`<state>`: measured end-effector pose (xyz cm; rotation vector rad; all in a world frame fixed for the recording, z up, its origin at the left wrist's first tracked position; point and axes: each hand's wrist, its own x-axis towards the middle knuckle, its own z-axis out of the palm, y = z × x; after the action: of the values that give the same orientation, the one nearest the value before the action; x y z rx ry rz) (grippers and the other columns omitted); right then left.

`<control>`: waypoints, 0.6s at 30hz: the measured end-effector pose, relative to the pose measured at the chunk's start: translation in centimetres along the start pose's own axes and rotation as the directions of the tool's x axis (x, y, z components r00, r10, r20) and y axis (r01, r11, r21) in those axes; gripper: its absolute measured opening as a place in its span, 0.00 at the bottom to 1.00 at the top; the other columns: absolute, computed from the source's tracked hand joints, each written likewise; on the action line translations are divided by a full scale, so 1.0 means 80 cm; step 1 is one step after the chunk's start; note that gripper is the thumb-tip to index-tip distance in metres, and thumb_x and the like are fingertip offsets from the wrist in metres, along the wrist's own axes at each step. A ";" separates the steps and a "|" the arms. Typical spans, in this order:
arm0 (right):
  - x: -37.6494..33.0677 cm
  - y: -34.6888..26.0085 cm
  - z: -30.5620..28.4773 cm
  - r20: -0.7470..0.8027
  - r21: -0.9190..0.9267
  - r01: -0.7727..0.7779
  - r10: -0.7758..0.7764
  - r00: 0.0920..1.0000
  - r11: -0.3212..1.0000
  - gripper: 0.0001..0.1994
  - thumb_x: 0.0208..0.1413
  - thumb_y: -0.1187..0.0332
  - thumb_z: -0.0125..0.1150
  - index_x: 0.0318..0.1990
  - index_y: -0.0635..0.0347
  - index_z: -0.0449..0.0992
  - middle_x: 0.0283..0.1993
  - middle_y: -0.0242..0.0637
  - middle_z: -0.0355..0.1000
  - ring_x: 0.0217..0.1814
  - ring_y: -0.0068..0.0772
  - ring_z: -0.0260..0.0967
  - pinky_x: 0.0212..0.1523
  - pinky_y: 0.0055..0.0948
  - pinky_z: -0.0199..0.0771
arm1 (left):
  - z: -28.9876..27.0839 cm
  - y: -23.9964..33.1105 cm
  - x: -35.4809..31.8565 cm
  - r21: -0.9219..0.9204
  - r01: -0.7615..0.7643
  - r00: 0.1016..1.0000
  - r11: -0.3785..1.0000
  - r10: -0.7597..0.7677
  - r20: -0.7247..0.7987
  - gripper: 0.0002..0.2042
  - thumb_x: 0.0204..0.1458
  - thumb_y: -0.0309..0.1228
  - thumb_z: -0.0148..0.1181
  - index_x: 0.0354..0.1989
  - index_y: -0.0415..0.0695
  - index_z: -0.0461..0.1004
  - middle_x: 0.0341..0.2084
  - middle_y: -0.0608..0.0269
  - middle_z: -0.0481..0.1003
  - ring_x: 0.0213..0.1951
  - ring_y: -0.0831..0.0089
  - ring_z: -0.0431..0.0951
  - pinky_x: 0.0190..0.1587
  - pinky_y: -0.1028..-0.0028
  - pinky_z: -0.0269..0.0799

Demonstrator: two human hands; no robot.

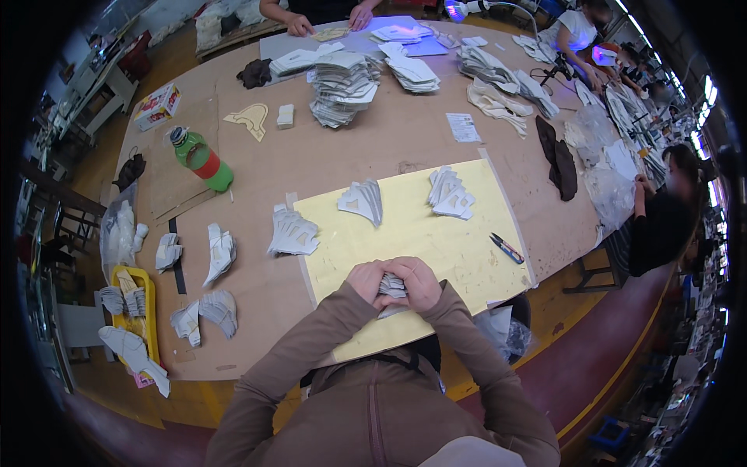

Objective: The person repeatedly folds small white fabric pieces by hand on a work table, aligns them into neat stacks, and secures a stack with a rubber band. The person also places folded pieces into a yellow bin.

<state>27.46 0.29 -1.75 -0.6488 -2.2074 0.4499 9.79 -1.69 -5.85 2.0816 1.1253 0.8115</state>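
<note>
Both my hands are wrapped round a small stack of grey-white cut pieces (393, 286) just above the near part of a yellow sheet (467, 268). My left hand (364, 282) grips it from the left and my right hand (421, 282) from the right, with the fingers closed. The palms hide most of the stack; only its layered edges show. Farther off, three fanned stacks of similar pieces lie in a row: a left stack (292, 232) at the sheet's edge, a middle stack (362, 202) and a right stack (450, 193). A pen (507, 249) rests near the sheet's right edge.
More stacks (220, 254) lie on the brown table (257, 167) at left, by a yellow basket (152, 311) of pieces. A green bottle (202, 159) stands beyond. Tall piles (342, 89) rise at the back, where another person's hands (299, 25) work. Another person sits at right.
</note>
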 end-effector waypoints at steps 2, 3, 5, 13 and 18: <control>-0.002 -0.003 -0.001 0.004 -0.021 0.000 0.000 1.000 1.000 0.32 0.40 0.58 0.72 0.51 0.66 0.69 0.46 0.44 0.71 0.46 0.44 0.71 0.43 0.37 0.72 | 0.006 -0.003 -0.003 -0.038 -0.014 0.999 0.999 0.012 -0.035 0.30 0.36 0.37 0.71 0.47 0.38 0.65 0.37 0.49 0.72 0.40 0.48 0.72 0.45 0.57 0.67; -0.003 -0.003 -0.001 0.014 -0.051 -0.018 0.019 1.000 0.999 0.32 0.40 0.57 0.72 0.52 0.66 0.68 0.46 0.45 0.71 0.46 0.45 0.70 0.44 0.37 0.72 | 0.008 -0.003 -0.003 -0.061 -0.001 0.999 0.998 -0.002 -0.042 0.29 0.37 0.35 0.71 0.47 0.38 0.64 0.37 0.49 0.71 0.40 0.48 0.72 0.45 0.58 0.68; -0.004 -0.003 -0.002 0.000 -0.103 -0.030 0.030 1.000 0.994 0.33 0.41 0.57 0.71 0.54 0.66 0.67 0.47 0.46 0.70 0.46 0.46 0.70 0.45 0.37 0.71 | 0.010 -0.002 -0.001 -0.218 0.044 0.996 0.975 -0.060 -0.066 0.27 0.40 0.31 0.69 0.48 0.38 0.64 0.38 0.50 0.72 0.41 0.52 0.73 0.46 0.61 0.68; -0.019 -0.003 -0.019 0.053 0.012 -0.494 0.493 0.868 0.869 0.28 0.45 0.69 0.67 0.56 0.65 0.67 0.45 0.42 0.70 0.44 0.43 0.66 0.48 0.34 0.67 | -0.035 -0.025 0.008 -0.776 0.155 0.875 0.612 -0.450 -0.180 0.24 0.54 0.26 0.60 0.58 0.40 0.58 0.47 0.60 0.71 0.43 0.74 0.74 0.47 0.73 0.72; -0.038 -0.014 -0.031 0.170 0.113 -0.628 0.607 0.776 0.770 0.23 0.44 0.77 0.66 0.52 0.65 0.71 0.38 0.36 0.70 0.37 0.30 0.65 0.40 0.26 0.68 | -0.062 -0.035 0.007 -0.930 0.257 0.874 0.263 -0.474 0.107 0.24 0.57 0.31 0.56 0.59 0.39 0.57 0.44 0.60 0.70 0.44 0.74 0.73 0.46 0.73 0.71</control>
<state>30.73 -2.12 -1.41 -1.2972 -1.9914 1.0237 4.99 1.15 -4.81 0.7025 0.8339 1.0734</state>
